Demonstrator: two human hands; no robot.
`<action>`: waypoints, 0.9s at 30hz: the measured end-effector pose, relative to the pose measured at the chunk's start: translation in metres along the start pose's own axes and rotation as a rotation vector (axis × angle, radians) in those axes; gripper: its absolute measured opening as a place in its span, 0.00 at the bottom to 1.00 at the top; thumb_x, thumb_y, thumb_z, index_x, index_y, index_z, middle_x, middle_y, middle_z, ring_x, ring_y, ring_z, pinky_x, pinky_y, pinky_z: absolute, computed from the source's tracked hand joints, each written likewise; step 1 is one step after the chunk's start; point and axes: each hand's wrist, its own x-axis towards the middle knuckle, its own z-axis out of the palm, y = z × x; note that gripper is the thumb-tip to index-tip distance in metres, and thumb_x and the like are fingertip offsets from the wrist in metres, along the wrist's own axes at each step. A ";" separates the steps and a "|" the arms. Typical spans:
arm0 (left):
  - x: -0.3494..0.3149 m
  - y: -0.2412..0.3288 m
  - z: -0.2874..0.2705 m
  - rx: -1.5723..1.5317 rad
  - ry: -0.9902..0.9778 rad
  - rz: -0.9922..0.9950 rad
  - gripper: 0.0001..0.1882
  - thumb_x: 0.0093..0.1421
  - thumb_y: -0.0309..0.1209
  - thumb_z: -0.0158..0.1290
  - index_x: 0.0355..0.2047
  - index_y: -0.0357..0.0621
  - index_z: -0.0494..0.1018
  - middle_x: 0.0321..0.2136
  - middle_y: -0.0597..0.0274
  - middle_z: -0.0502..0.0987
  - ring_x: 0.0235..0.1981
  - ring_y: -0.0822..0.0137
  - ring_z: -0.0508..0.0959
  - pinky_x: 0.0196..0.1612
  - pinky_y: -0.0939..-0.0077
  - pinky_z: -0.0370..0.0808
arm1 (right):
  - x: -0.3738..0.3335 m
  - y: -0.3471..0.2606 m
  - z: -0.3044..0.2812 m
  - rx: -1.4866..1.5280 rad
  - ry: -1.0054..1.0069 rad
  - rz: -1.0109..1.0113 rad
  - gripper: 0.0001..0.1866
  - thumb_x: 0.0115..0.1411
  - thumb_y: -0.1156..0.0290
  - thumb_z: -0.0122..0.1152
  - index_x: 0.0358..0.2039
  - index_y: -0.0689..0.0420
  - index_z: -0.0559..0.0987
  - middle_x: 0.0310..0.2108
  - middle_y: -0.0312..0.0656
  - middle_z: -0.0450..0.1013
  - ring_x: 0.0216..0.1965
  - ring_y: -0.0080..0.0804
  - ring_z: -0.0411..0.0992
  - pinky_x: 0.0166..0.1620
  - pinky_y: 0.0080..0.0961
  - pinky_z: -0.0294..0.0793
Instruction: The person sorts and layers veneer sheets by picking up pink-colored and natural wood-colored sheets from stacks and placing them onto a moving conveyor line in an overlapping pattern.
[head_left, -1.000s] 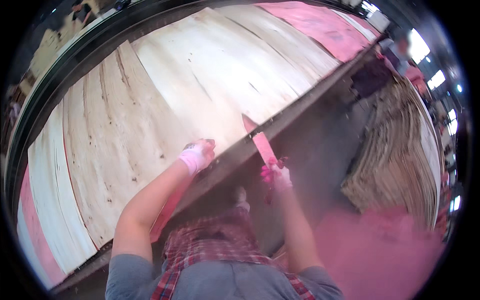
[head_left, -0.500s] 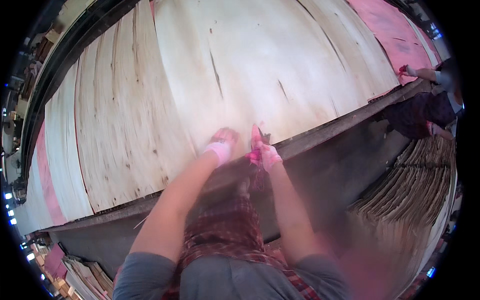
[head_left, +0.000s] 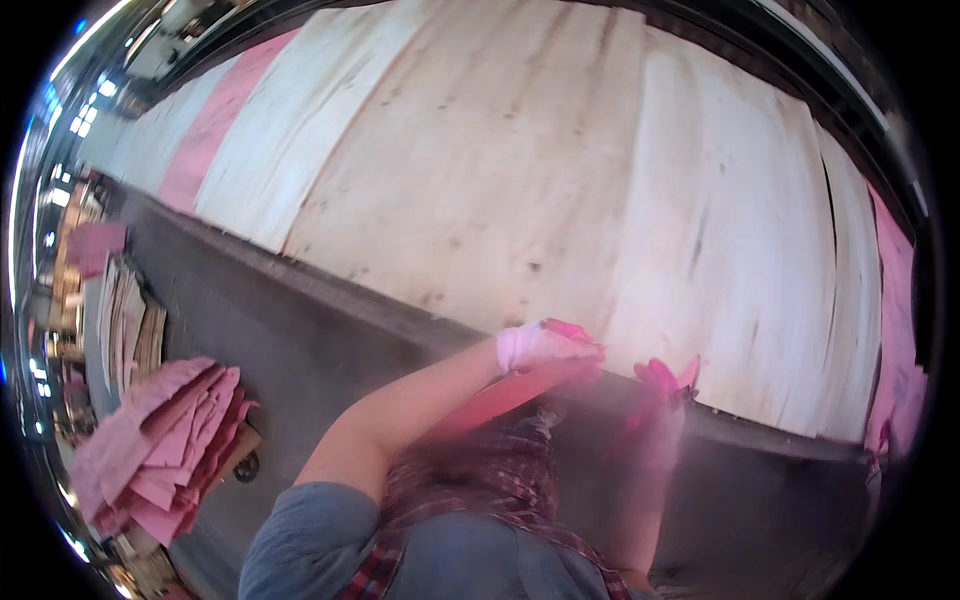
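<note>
Broad pale wood veneer sheets (head_left: 480,160) lie edge to edge along a long table in front of me. My left hand (head_left: 553,345), in a pink-stained white glove, is at the table's near edge with its fingers closed. A pink strip (head_left: 500,397) runs from these fingers back under my forearm, blurred at its lower end. To the right, my right hand (head_left: 660,395), in a pink-stained glove, is also at the edge. Its fingers look closed around a small dark, pointed thing (head_left: 688,392), too smeared to name.
The dark table edge (head_left: 340,290) runs across in front of me. At the left, a stack of pink sheets (head_left: 165,440) stands near the floor, with pale sheets (head_left: 128,325) behind it. Pink veneer (head_left: 897,330) hangs at the table's right end.
My view has swung left, bringing the pink stack into sight and losing the co-worker. My left hand has left the sheet's surface for the edge, with a pink strip now at it.
</note>
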 end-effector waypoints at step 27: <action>-0.562 -0.167 -0.328 -0.283 0.764 0.659 0.09 0.50 0.26 0.55 0.33 0.38 0.73 0.34 0.68 0.73 0.37 0.74 0.71 0.43 0.81 0.66 | -0.023 0.176 0.713 -0.164 -1.031 0.240 0.19 0.45 0.57 0.63 0.28 0.62 0.76 0.18 0.35 0.69 0.17 0.21 0.66 0.20 0.18 0.64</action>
